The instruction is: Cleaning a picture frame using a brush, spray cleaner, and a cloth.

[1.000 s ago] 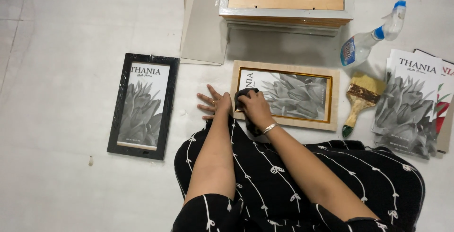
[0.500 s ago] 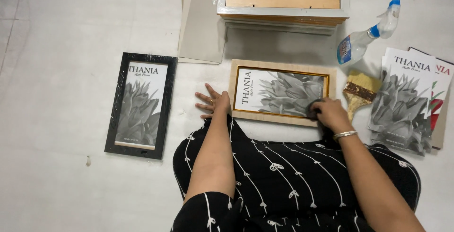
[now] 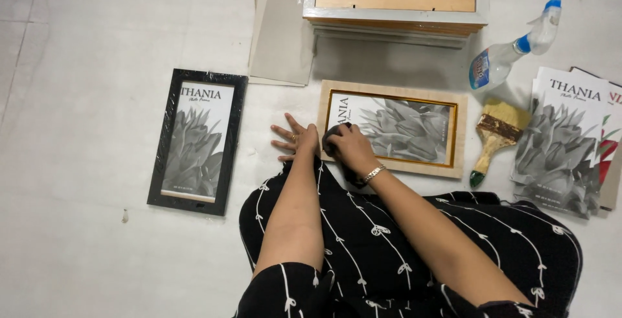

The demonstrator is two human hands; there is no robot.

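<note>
Your right hand (image 3: 350, 149) is back at the left end of the wooden frame (image 3: 392, 128); half a second ago it was at the right end, so the wiping runs end to end. Its grip is closed around a dark cloth (image 3: 337, 138). Your left hand (image 3: 297, 140) lies flat, fingers spread, on the floor (image 3: 84, 65) beside the frame. The frame lies flat before your knees, long axis left to right.

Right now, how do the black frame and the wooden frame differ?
The black frame lies upright and apart, untouched; the wooden frame lies sideways under the right hand, which presses a dark cloth on its glass. The left hand rests beside it. Both hold the same grey plant print.
</note>
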